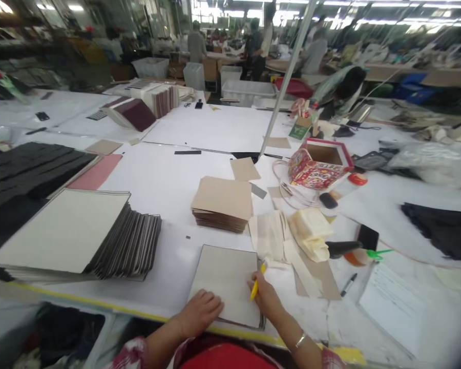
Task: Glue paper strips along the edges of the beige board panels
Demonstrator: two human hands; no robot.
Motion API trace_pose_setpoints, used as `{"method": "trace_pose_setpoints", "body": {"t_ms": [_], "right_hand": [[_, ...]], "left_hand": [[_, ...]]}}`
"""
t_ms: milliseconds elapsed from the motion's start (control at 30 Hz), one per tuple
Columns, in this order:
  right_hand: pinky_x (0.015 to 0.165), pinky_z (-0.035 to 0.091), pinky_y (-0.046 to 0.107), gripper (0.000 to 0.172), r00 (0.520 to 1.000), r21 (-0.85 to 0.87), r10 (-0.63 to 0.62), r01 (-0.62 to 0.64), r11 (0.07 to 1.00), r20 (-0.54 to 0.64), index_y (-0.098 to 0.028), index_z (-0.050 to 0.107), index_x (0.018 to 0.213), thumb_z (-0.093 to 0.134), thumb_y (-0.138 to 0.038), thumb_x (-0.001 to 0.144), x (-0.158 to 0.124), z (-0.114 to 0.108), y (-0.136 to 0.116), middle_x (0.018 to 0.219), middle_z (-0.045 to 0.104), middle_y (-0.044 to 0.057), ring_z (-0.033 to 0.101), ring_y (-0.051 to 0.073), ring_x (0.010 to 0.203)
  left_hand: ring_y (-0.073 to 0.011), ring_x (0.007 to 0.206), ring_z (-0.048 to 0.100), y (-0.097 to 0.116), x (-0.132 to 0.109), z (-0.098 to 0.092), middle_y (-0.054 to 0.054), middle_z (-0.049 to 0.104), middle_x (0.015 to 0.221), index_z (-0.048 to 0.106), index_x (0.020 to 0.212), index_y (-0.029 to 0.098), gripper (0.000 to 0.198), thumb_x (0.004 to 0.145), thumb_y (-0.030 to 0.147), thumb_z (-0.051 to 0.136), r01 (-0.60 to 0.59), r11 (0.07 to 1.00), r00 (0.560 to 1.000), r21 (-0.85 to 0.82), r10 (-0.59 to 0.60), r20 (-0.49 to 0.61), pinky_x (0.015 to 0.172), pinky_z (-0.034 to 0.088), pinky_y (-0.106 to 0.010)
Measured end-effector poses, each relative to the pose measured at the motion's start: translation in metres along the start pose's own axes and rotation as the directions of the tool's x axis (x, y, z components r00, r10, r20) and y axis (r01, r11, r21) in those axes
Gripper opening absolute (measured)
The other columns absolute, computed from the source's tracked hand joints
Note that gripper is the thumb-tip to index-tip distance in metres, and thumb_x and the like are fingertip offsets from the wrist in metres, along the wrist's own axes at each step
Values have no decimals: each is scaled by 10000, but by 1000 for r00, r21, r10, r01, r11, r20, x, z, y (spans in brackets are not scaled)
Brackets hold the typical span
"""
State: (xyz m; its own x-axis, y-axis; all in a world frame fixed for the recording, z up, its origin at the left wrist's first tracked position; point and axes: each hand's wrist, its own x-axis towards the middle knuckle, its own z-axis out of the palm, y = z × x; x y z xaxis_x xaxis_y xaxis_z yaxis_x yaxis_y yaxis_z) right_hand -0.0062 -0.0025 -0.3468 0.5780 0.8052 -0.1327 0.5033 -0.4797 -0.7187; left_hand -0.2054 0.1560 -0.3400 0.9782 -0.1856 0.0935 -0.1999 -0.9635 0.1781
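Starting leftmost, a pile of black, ridged sheet material (pixel 34 169) lies on the white tabletop (pixel 165 174), with a flat pink sheet (pixel 96 171) near its right side. Nearer the front edge sits a large stack of pale grey, dark-edged panels (pixel 65 230), and against its right side a tight row of similar panels (pixel 132 246) fans out, edges showing.

Next comes the person's left hand (pixel 203 311), palm down and unclosed, its slightly bent fingers resting on the lower left part of a pale grey rectangular board (pixel 226 282). That board lies flat at the table's front edge, directly before the person, with dark edges of further layers showing along its right side. Beyond it stands a neat block of tan rectangular cards (pixel 223 195).

At the board's right edge, the right hand (pixel 268 296) pinches a slim yellow stick-shaped tool (pixel 257 285), held aslant; whether its tip touches the board cannot be told. Just beyond that hand lie cream fabric strips (pixel 269 236), then a crumpled cream cloth bundle (pixel 311 230). Farther right are a dark pen with a silvery section (pixel 349 285) and a white sheet with faint writing (pixel 392 307).
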Motion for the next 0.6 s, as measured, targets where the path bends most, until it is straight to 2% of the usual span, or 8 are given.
{"method": "trace_pose_setpoints", "body": {"t_ms": [100,167,267,333,367,467,500,600], "right_hand": [[487,390,261,190,997,-249,30,-45,967,-66,-207,464,842,432,-387,790,1,-10,13,666,569,25,560,181,558],[462,382,270,290,984,-326,40,-96,940,-175,-206,517,897,442,-460,779,9,-41,3,680,587,46,568,201,559],[480,407,261,427,932,-156,18,-80,985,-363,-216,498,1111,395,-495,806,42,-113,-39,623,571,22,552,167,525],[474,412,231,441,892,88,-11,57,995,-453,-201,504,1125,298,-477,850,80,-151,-82,586,533,2,519,128,489],[455,403,219,445,904,188,-23,114,976,-427,-187,535,1077,278,-474,854,103,-161,-106,585,527,-2,492,110,459],[409,379,191,419,969,442,-116,205,873,-219,-143,578,931,375,-488,807,178,-149,-168,597,543,1,461,83,429],[389,368,184,400,982,466,-145,186,865,-124,-137,581,896,412,-483,789,201,-135,-183,582,545,-2,447,76,408],[345,358,183,318,986,430,-168,160,889,-19,-135,588,770,490,-437,747,257,-91,-204,504,551,-3,435,79,354]], "left_hand": [[-190,850,493,5,4,10,-82,576,1003,481,1131,181,371,818,380,489,10,1000,994,-17,-8,108,724,385,-324],[-195,860,496,5,12,3,-81,574,1026,491,1113,193,483,770,533,487,0,1000,998,-27,1,67,737,391,-327],[-212,974,485,-18,45,-24,-93,560,1107,491,1133,204,493,786,550,438,65,998,977,25,-58,-203,837,371,-358],[-227,1097,431,-48,80,-51,-107,534,1167,458,1191,193,428,836,428,419,189,978,910,85,-142,-390,919,321,-386],[-234,1147,394,-65,99,-64,-113,506,1208,442,1213,188,420,845,390,413,255,961,879,104,-185,-440,954,287,-405],[-269,1166,362,-111,149,-93,-121,458,1258,427,1225,186,437,841,395,419,326,936,868,134,-240,-435,948,271,-459],[-274,1131,388,-121,160,-97,-118,476,1232,438,1208,187,422,842,396,418,330,934,879,134,-253,-404,916,295,-460],[-259,993,451,-139,178,-98,-102,545,1088,481,1139,191,326,870,337,369,335,933,907,128,-282,-313,796,351,-424]]}}
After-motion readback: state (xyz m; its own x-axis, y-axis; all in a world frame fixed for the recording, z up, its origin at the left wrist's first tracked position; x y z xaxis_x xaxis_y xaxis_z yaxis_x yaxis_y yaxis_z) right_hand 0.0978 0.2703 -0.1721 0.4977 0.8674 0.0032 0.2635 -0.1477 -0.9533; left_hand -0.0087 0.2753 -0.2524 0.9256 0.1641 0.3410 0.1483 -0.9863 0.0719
